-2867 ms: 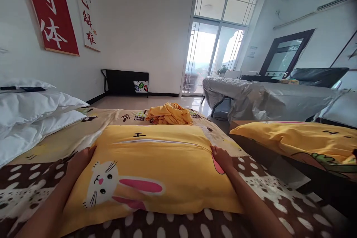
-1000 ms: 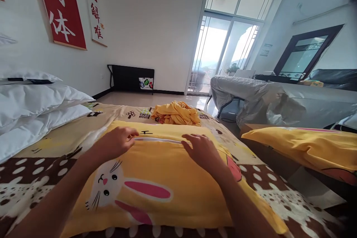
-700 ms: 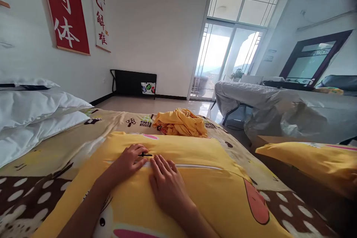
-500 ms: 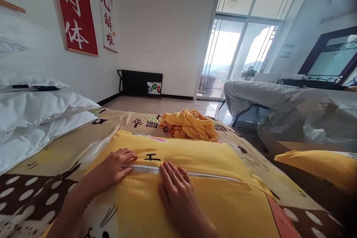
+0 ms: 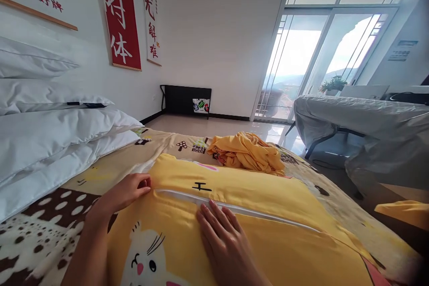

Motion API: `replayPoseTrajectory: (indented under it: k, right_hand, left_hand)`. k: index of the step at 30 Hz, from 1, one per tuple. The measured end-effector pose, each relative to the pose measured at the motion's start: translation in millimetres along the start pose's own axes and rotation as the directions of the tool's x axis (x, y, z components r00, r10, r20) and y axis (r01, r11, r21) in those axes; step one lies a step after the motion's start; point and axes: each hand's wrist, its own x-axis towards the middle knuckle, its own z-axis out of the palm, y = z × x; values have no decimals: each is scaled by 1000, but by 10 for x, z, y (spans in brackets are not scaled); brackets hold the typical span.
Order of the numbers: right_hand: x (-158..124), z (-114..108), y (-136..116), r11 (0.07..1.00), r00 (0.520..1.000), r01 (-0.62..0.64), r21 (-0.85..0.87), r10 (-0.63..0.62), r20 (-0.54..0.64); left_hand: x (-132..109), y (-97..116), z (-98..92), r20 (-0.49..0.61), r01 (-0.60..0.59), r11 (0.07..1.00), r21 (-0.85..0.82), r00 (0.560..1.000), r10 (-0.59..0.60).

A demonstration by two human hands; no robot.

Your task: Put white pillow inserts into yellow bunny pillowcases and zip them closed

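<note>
A yellow pillowcase [image 5: 275, 241] with a cartoon rabbit print lies before me, plumped out by a pillow inside. Across it runs a long slit opening [image 5: 284, 220] that shows a strip of white. My left hand [image 5: 129, 194] is at the slit's left end, fingers curled and thumb against them, pinching the fabric edge; a small part there may be hidden. Flat on the cloth just below the slit rests my right hand [image 5: 223, 237], its fingers extended and fingertips touching the opening's edge. Beyond the pillow sits a crumpled heap of yellow cloth [image 5: 248, 152].
White pillows [image 5: 67, 132] are stacked on the left side of the patterned blanket [image 5: 177, 138]. To the right stands a plastic-covered table [image 5: 362, 109], with another yellow item [image 5: 405, 213] lower down. A black folded panel [image 5: 181, 100] leans at the far wall.
My left hand has moved off the middle of the slit to its left end, and its fingers have curled in. The right hand stays flat by the slit. The view has turned left.
</note>
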Motion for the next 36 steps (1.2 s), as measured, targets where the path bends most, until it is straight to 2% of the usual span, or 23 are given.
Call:
replayPoseTrajectory:
  k: [6, 9, 12, 16, 22, 25, 27, 30, 32, 33, 36]
  right_hand:
    - [0, -13, -1, 1000, 1000, 9, -10, -9, 18]
    - [-2, -13, -10, 1000, 1000, 4, -18, -3, 18]
    - [-8, -1, -20, 1000, 1000, -6, -15, 6, 15]
    - [-23, 14, -14, 1000, 1000, -21, 7, 21, 19]
    - [-24, 10, -29, 994, 992, -74, 81, 65, 112]
    - [46, -113, -48, 984, 975, -123, 125, 97, 200]
    - [103, -294, -3, 974, 952, -144, 175, 88, 294]
    - [83, -673, 227, 944, 898, -150, 294, 6, 439]
    - [-74, -912, 491, 930, 864, -204, 306, 24, 503]
    - [-198, -1006, 648, 929, 849, -258, 266, 87, 521]
    - [-654, -1153, 1139, 864, 768, -502, 45, 421, 483]
  left_hand:
    - [-30, 39, 17, 114, -100, 989, -110, 987, 113]
    - [2, 7, 57, 148, -47, 994, -96, 987, 61]
    - [47, 10, 117, 101, -15, 1000, -18, 995, 16]
    - [59, 83, 177, 62, -59, 990, 127, 997, 51]
    - [8, 136, 191, -36, 6, 982, 187, 999, 1]
    - [-4, 190, 195, -41, 26, 973, 231, 999, -17]
    - [-11, 217, 193, -30, 7, 969, 247, 1000, 1]
    - [-15, 193, 186, -4, -54, 969, 240, 998, 56]
    - [-5, 144, 192, 1, -65, 970, 234, 998, 66]
    - [4, 122, 201, -11, -60, 971, 233, 998, 64]
    - [33, 127, 262, -87, -71, 968, 241, 992, 94]
